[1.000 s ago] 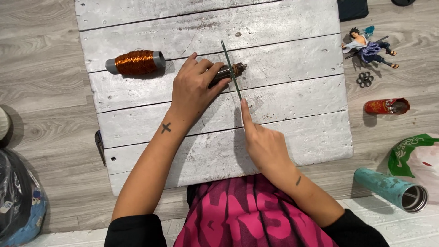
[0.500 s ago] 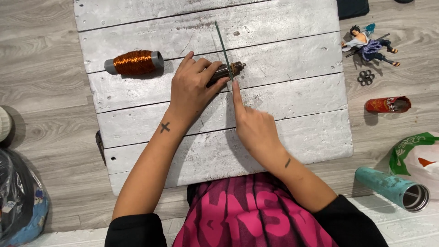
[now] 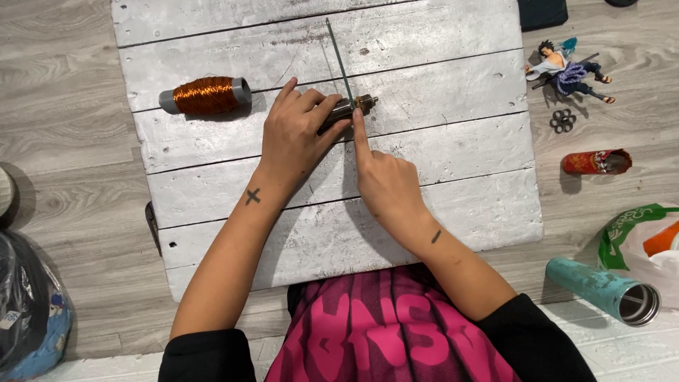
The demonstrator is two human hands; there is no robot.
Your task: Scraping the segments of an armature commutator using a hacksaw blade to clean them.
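My left hand [image 3: 297, 134] is closed over a small dark cylindrical part with a brass-coloured end [image 3: 357, 105], pinning it to the white plank board [image 3: 438, 148]. A thin straight rod [image 3: 339, 60] rises from that part toward the board's far edge. My right hand [image 3: 385, 180] has its index finger stretched out, with the tip touching the base of the rod beside the part; its other fingers are curled. A spool of copper wire [image 3: 206, 95] lies on the board left of my left hand, a thin strand running from it toward the part.
On the grey floor to the right lie a small toy figure [image 3: 566, 71], a little black ring piece [image 3: 562, 122], a red crumpled can [image 3: 596, 162], a teal metal tube [image 3: 601, 290] and a plastic bag [image 3: 647, 237]. A dark bag [image 3: 28, 311] sits at the lower left.
My right hand has slid up the board toward the part, its fingertip now at the rod's base. The rod has swung from leaning toward me to pointing away.
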